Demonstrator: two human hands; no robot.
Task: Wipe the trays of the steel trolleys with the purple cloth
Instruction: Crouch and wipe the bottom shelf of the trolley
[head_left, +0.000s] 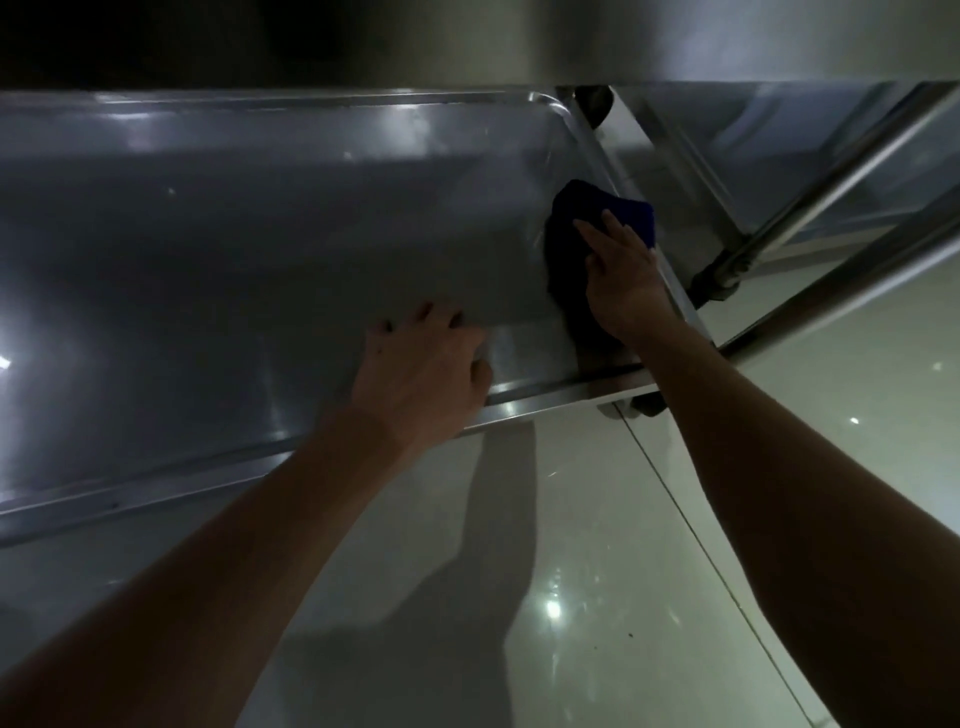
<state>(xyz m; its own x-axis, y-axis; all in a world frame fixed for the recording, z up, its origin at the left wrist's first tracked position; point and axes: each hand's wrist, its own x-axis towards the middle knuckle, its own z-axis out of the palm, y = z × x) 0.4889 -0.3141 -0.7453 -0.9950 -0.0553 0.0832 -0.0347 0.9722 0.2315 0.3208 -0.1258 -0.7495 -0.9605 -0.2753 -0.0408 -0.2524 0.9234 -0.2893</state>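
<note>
Dimly lit, the head view makes much hard to read. The purple cloth (602, 228) lies bunched at the right end of the lower steel tray (260, 249), close to its right rim, and looks almost black where the light fails. The right hand (621, 270) lies flat on it, fingers straight and pressing down; the part of the cloth under the palm is hidden. The left hand (423, 364) rests over the tray's near rim, its fingers curled onto the tray surface and its thumb down at the edge, so it grips the rim. An upper shelf (467, 41) fills the top of the view, its far part lost in darkness. A second trolley (810, 208) stands just beside, cut off at the right. Below, the glossy floor (597, 597) shows glare spots.
</note>
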